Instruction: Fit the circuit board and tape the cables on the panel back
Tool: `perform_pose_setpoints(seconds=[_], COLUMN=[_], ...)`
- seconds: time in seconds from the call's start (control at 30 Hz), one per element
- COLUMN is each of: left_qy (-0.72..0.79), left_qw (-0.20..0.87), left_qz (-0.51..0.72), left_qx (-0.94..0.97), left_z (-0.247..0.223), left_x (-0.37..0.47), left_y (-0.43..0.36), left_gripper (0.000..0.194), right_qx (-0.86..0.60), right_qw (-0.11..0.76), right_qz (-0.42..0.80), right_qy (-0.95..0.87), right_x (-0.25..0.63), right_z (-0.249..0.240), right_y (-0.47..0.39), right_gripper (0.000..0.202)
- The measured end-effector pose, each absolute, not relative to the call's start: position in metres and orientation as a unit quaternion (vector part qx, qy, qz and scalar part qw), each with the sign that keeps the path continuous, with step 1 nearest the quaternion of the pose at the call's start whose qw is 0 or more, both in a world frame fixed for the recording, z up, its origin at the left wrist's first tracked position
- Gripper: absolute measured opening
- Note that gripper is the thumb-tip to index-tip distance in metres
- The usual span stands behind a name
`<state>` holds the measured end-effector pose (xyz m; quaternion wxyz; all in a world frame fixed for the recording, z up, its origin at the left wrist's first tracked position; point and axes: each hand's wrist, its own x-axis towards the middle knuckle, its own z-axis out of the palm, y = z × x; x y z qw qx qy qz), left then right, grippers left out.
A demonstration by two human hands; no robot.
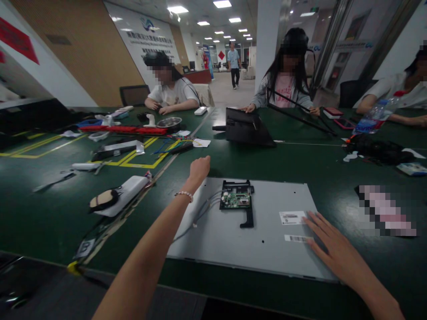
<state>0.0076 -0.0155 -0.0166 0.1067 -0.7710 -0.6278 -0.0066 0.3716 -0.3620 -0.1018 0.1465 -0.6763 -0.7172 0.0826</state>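
Green tabletop, left: a long white case with a beige-and-black pad (pixel 123 195) is lying beyond the left forearm; a long red strip (pixel 130 130) and a round metal bowl (pixel 170 123) are sitting farther off.
Green tabletop, right: a blurred pink-and-black slab (pixel 387 211) is lying just beside the right hand (pixel 328 240).
Far side: a black plastic shell (pixel 248 129) is resting near a co-worker, who is holding a thin black frame (pixel 300 118).
Obstruction: the left forearm is crossing above the panel's left part, hiding some of that edge and the grey cables (pixel 207 208).
Flat grey metal panel: it (pixel 270 226) is lying on the green table (pixel 240 164), before the wearer, its green circuit board (pixel 236 201) and 2 white printed stickers (pixel 291 218) facing up.
Long axis: running left to right; the black bracket's (pixel 249 218) arm is pointing nearward.
Left hand: it (pixel 200 169) is curling at the far-left corner; grip cannot be told.
Right hand: fingers are spreading slightly, lying over the right edge.
Edges: the near edge is running beside the table's rim; green surface is extending between far edge and shell.
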Motion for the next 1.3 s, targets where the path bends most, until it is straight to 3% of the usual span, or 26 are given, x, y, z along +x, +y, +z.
perform_pose_setpoints(seconds=[0.4, 0.6, 0.97, 1.3], left_qy=[-0.629, -0.638, -0.627, -0.653], left_qw=[0.122, 0.078, 0.024, 0.037], left_qz=[0.007, -0.005, -0.078, -0.194], left_qx=[-0.768, -0.766, -0.775, -0.731], left_z=[-0.016, -0.027, -0.04, -0.044], left_x=[-0.026, -0.046, -0.063, -0.086], left_y=[-0.035, -0.044, -0.06, -0.051], left_gripper=[0.037, 0.037, 0.036, 0.038], right_qx=[-0.682, -0.692, -0.688, -0.686], right_qw=[0.148, 0.146, 0.171, 0.175], right_qz=[0.08, 0.088, 0.073, 0.073], right_qy=[-0.712, -0.702, -0.701, -0.703], right_x=[0.398, 0.399, 0.396, 0.395], right_z=[-0.111, -0.111, -0.114, -0.113], right_y=[-0.375, -0.381, -0.381, -0.38], right_gripper=[0.059, 0.057, 0.056, 0.057])
